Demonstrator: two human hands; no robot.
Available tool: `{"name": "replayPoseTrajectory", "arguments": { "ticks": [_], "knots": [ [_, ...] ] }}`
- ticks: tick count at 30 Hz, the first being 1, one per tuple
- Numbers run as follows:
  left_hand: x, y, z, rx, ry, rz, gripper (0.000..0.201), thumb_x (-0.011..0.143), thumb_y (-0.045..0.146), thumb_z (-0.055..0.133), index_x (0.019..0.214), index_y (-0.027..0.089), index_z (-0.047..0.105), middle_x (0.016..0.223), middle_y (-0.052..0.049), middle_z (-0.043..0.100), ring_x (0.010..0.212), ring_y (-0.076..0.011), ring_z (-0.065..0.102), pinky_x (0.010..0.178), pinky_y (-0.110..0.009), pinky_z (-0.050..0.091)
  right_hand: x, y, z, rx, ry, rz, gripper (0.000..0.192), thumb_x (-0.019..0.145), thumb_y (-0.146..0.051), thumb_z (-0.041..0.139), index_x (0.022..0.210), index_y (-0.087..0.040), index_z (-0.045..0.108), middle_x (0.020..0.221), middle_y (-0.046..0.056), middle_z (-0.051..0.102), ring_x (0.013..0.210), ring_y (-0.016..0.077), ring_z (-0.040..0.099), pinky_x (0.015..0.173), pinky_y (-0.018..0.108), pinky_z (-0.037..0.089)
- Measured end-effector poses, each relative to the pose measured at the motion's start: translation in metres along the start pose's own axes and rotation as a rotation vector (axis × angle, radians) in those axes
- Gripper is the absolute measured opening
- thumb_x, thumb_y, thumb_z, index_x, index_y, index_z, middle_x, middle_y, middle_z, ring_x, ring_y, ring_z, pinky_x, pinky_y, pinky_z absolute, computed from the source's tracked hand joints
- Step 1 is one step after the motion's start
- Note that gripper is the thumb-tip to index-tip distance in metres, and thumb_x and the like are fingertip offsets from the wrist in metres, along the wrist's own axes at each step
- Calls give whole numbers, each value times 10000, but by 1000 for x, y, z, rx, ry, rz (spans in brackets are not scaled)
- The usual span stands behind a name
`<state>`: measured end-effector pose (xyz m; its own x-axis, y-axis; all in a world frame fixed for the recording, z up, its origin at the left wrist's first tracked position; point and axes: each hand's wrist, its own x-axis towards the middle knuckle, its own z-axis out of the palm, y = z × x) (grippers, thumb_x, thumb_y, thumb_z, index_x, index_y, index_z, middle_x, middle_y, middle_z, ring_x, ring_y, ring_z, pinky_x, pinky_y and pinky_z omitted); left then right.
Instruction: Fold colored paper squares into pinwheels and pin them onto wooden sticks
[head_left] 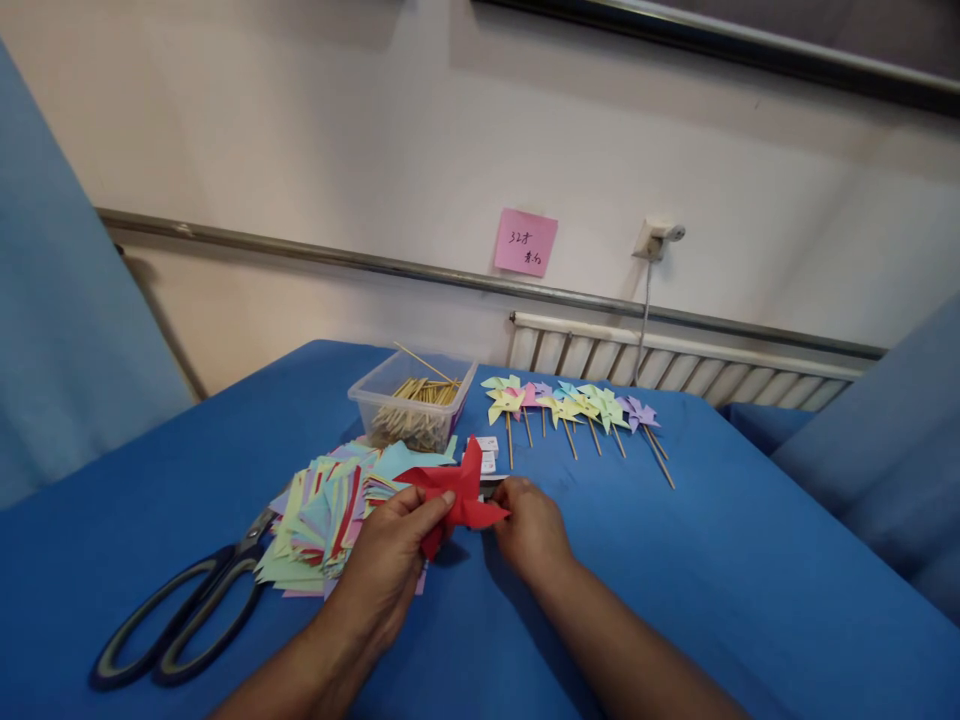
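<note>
Left hand (390,560) and right hand (529,530), both pinching our red pinwheel (459,495) just above the worktop (712,560) beside the paper stack (330,510): light, thin, easily creased, so we grip its folded edges.

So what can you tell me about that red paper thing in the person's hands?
The red paper looks like thin craft paper folded into a pinwheel shape, with pointed vanes sticking up and out to the right. It is held just above the blue table, in front of the paper stack. The left hand pinches its lower left part with thumb and fingers; the right hand touches its right tip. No stick is visible on it.
</note>
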<state>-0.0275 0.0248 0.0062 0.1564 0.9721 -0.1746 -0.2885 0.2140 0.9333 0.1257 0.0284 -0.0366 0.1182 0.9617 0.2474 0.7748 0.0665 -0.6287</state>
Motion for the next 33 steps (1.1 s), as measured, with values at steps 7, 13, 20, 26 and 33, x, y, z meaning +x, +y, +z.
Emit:
{"name": "replayPoseTrajectory", "arguments": {
  "ticks": [7,13,20,26,33],
  "knots": [
    [-1,2,1,-13,-1,-3,165,704,296,669,728,147,601,635,7,600,596,-126,540,582,-248,419,2,10,7,275,16,14,58,687,-148,584,669,-195,554,688,-4,591,631,146,515,570,240,327],
    [0,0,0,-8,18,0,161,698,301,669,688,163,587,579,28,564,572,-124,540,579,-250,424,0,27,10,661,-30,104,154,727,-324,596,687,-190,531,542,-37,551,478,113,483,468,214,354],
    [-2,-2,1,98,71,30,193,626,314,699,617,154,591,497,35,551,443,-97,472,484,-229,386,0,27,0,1051,-85,189,255,709,-381,667,772,-156,564,662,31,659,581,128,598,505,210,426],
    [-5,1,6,213,129,46,207,607,315,706,581,175,556,471,53,532,412,-83,426,417,-198,319,-5,19,-10,1184,-96,236,291,677,-381,712,798,-142,597,742,57,683,604,130,617,529,225,453],
    [-5,-2,5,362,177,127,247,600,302,702,510,191,502,425,67,471,391,-83,380,407,-202,292,-8,1,-30,1119,-30,139,220,695,-336,704,767,-149,613,694,25,673,565,112,604,510,206,441]
  ]
}}
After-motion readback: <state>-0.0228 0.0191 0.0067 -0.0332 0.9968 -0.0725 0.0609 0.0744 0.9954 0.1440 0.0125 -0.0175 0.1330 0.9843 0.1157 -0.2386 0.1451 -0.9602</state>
